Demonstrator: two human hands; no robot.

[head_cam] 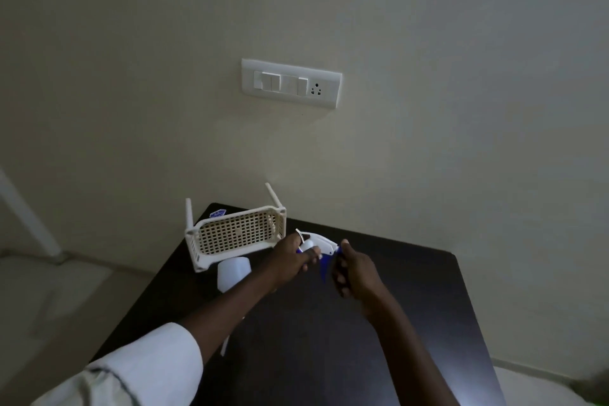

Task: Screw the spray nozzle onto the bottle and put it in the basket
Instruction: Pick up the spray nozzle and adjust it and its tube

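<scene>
**Both hands on the spray nozzle, bottle and basket waiting on the table**

A cream perforated plastic basket (237, 234) with two upright corner posts is sitting at the far left corner of the dark wooden table (395, 306), tipped so its lattice wall is facing the camera; what is lying inside it cannot be told from here. Just in front of it, a translucent white plastic bottle (233, 273) is resting on the table, apart from both hands, with no nozzle on it.

The left hand (293, 257) is curling its fingers closed around the collar end of the white-and-blue plastic spray nozzle (321, 249), holding it above the table. The right hand (354, 269) is closing its thumb and fingers on the nozzle's blue trigger end, the remaining fingers folding loosely into the palm. A white sleeve (145, 366) is covering the left forearm. On the cream wall behind, a white switch panel (291, 82) is showing.
</scene>
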